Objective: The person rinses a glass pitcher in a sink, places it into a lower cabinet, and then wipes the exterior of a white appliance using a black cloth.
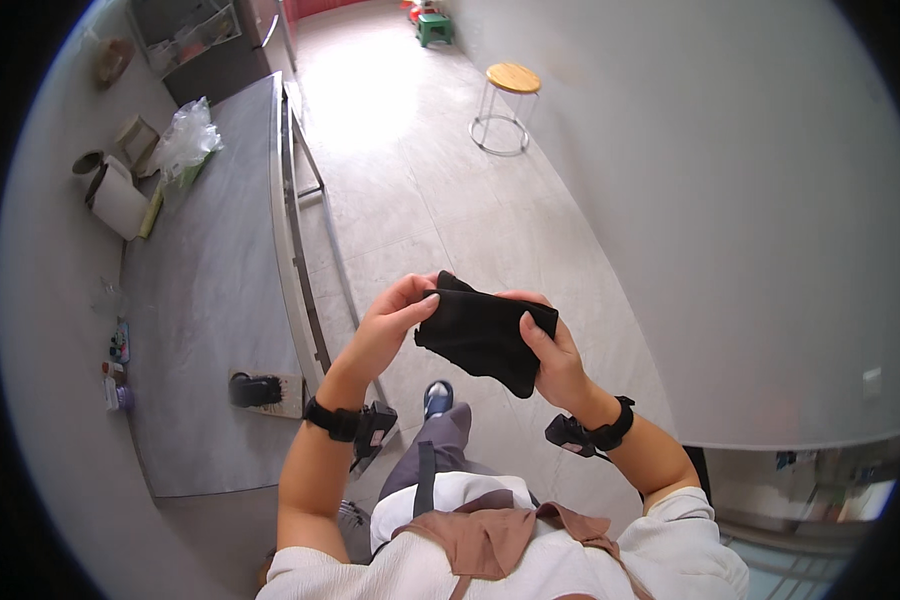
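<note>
Both hands hold a piece of black cloth (484, 330) in front of me, above the floor. It looks folded, with a straight upper edge and a loose, uneven lower edge. My left hand (401, 307) pinches its upper left corner between thumb and fingers. At the right end, my right hand (555, 345) grips it with the thumb on the near face and the fingers behind. Black straps with small box-shaped devices circle both wrists. What the cloth is exactly, I cannot tell.
On my left runs a long grey table (210, 300). A black bristled object (255, 390) lies on a small board near its edge. A paper roll (116, 199) and a clear plastic bag (187, 142) stand farther along. A round stool (510, 82) stands by the right wall.
</note>
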Demonstrator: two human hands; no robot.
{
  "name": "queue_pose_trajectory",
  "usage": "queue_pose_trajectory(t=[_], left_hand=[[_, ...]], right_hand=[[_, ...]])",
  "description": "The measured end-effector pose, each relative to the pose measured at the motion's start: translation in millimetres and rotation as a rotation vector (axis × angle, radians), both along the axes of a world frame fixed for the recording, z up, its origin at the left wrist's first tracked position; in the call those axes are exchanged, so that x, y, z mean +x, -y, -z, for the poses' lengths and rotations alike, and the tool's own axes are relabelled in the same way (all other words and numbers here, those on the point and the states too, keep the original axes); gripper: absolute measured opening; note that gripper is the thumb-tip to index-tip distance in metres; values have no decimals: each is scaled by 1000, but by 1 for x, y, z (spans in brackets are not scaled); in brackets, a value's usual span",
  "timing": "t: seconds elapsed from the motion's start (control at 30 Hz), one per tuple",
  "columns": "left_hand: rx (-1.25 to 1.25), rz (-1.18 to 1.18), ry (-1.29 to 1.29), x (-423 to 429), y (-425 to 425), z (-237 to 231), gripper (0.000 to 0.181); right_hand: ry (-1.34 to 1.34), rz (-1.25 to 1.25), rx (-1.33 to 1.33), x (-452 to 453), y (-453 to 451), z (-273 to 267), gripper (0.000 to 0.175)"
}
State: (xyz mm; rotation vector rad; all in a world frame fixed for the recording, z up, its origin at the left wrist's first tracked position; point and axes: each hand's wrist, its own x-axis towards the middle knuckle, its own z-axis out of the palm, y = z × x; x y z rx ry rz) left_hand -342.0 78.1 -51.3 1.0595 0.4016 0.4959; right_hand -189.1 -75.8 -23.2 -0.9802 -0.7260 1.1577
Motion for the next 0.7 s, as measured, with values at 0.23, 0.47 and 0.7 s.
queue_pose_trajectory(t=[0.23, 0.47, 0.7], left_hand=[[207, -205, 32, 45, -108, 6, 9], [463, -645, -172, 66, -196, -28, 12], [1022, -1365, -645, 43, -304, -25, 12]], right_hand=[[169, -52, -112, 64, -125, 9, 28], [99, -332, -207, 117, -285, 2, 31], [57, -760, -163, 99, -463, 22, 31]])
